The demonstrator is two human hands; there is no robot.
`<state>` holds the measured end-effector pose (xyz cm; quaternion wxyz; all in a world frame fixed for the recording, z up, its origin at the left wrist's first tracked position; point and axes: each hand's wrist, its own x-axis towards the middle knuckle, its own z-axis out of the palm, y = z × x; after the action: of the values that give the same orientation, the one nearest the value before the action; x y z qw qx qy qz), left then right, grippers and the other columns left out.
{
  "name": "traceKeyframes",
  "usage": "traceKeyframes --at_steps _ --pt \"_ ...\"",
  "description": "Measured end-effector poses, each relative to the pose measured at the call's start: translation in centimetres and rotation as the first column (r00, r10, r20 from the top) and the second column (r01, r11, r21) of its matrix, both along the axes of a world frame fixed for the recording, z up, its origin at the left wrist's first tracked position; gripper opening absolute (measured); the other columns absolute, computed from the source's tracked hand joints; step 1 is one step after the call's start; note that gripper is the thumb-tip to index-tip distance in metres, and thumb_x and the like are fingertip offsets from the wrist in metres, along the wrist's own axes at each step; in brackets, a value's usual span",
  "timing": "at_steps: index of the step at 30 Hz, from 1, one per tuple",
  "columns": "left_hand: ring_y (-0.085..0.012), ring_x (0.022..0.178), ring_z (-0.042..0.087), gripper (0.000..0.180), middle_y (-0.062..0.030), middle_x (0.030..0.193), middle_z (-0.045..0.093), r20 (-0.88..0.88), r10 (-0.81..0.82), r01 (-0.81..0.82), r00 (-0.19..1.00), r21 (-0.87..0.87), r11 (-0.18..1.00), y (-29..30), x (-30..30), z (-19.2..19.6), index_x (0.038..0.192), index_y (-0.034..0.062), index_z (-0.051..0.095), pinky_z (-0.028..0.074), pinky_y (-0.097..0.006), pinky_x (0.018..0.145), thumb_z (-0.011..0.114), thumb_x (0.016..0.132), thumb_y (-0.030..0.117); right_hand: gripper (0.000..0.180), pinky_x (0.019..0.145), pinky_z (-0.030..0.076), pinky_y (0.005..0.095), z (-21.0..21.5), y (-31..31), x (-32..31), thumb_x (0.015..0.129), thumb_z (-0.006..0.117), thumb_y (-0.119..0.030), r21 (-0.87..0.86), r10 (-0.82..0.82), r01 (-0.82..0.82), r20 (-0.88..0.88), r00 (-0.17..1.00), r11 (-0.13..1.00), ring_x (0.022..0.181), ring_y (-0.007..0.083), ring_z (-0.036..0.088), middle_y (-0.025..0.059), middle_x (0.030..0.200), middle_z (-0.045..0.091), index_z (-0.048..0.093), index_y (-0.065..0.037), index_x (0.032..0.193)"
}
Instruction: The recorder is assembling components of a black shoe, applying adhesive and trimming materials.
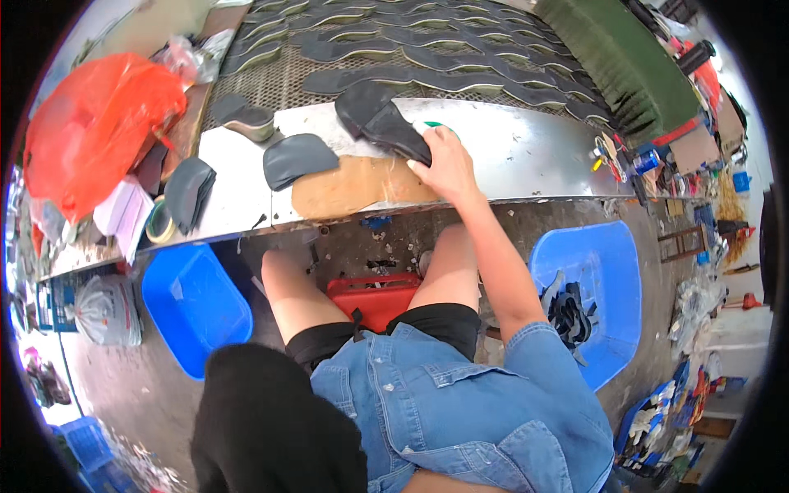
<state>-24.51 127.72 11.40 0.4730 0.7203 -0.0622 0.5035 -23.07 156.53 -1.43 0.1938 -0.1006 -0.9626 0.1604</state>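
My right hand reaches over the metal table and is closed on the near end of a black slipper. The slipper lies slanted, its wide strap end pointing away to the left. A small green ring-like thing shows behind my fingers. Below the slipper is a brown cardboard piece. Left of it rests a stack of black curved pieces, and another black stack sits farther left. A single grey-black sole lies near the belt. My left hand is out of sight.
Beyond the table, a mesh conveyor belt carries rows of dark soles toward a green machine. A red plastic bag is at left. Blue bins stand on both sides; the right bin holds black straps.
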Motion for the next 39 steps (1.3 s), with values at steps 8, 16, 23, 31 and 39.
traceKeyframes --at_steps 8,16,23,31,39 --pt "-0.0231 0.079 0.060 0.046 -0.0096 0.084 0.061 -0.070 0.143 -0.148 0.987 -0.074 0.986 0.7 2.4 0.6 0.100 -0.0026 0.059 0.048 -0.035 0.071 0.070 0.081 0.038 0.053 0.090 0.043 0.0339 1.0 17.2 15.6 0.076 0.072 -0.018 -0.186 -0.489 0.455 -0.240 0.838 0.871 0.099 0.0207 0.057 0.0117 0.112 0.060 0.051 0.000 0.122" --pt "-0.0120 0.071 0.056 0.037 -0.0021 0.077 0.060 -0.620 0.736 -0.814 0.272 -0.556 -0.168 -0.7 -0.2 -9.3 0.111 0.0049 0.061 0.046 -0.027 0.068 0.068 0.077 0.017 0.069 0.092 0.042 0.0430 -4.3 33.0 20.0 0.077 0.069 -0.042 0.490 -0.642 0.617 -0.142 0.753 0.616 0.107 0.0388 0.055 0.0213 0.117 0.058 0.047 -0.001 0.129" --pt "-0.0279 0.078 0.062 0.029 -0.0136 0.088 0.062 -0.660 0.308 -0.543 -0.685 0.180 -0.821 -6.3 -8.3 -14.1 0.098 0.0094 0.062 0.050 -0.035 0.068 0.069 0.071 0.017 0.031 0.089 0.044 0.0351 -1.3 5.2 0.2 0.077 0.068 -0.014 -0.111 -0.069 0.056 -0.120 0.990 0.992 0.100 0.0243 0.056 0.0088 0.100 0.064 0.064 -0.005 0.106" --pt "-0.0344 0.085 0.061 0.064 -0.0184 0.090 0.062 -0.732 -0.055 -0.400 -0.679 0.432 -0.809 -0.4 -14.4 -16.7 0.102 0.0019 0.057 0.049 -0.043 0.074 0.075 0.062 0.049 0.047 0.073 0.045 0.0433 -0.2 -11.7 -11.9 0.065 0.078 -0.031 -0.003 0.164 -0.169 0.258 0.952 0.986 0.088 0.0355 0.058 0.0208 0.092 0.062 0.062 0.002 0.094" --pt "-0.0365 0.095 0.059 0.060 -0.0204 0.102 0.059 -0.892 -0.011 -0.543 -0.452 0.285 -0.790 -0.8 -14.9 -14.8 0.106 0.0047 0.057 0.049 -0.043 0.082 0.077 0.059 0.036 0.050 0.070 0.048 0.0407 -0.2 -12.1 -12.7 0.056 0.082 -0.022 -0.277 0.221 -0.136 0.304 0.927 0.951 0.076 0.0327 0.063 0.0183 0.080 0.064 0.059 0.002 0.092"
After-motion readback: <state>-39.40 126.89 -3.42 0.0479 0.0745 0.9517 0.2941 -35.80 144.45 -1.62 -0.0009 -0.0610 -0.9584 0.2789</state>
